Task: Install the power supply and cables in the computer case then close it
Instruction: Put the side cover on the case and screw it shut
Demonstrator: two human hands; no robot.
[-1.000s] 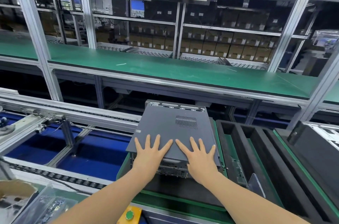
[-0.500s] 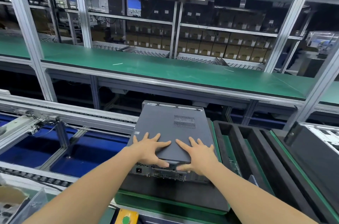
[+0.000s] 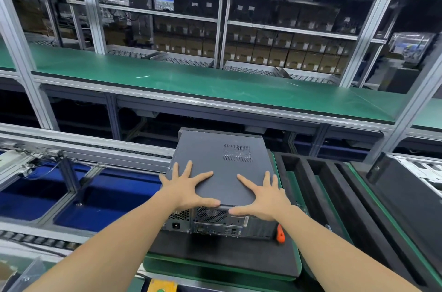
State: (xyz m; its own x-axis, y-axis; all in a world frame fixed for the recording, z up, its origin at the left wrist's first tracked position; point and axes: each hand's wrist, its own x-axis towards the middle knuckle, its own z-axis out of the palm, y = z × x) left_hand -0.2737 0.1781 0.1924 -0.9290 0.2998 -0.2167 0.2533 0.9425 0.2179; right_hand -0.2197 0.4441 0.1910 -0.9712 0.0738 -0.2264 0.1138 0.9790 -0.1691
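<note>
Both hands flat on case

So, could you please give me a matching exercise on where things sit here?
Things: 1 dark grey metal computer case; 2 small orange-handled tool; 3 long green-topped shelf; 4 left hand.
Places or states: A behind and above the case; B closed, with a vent grille on top; C flat on the case's top, left side; D by the case's near right corner.
Pairs: 1-B; 2-D; 3-A; 4-C.

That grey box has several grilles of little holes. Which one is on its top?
The rectangular grille on the lid, beyond the right hand. The other two, the honeycomb grille and the fan grille, sit on the back panel facing the person.
</note>
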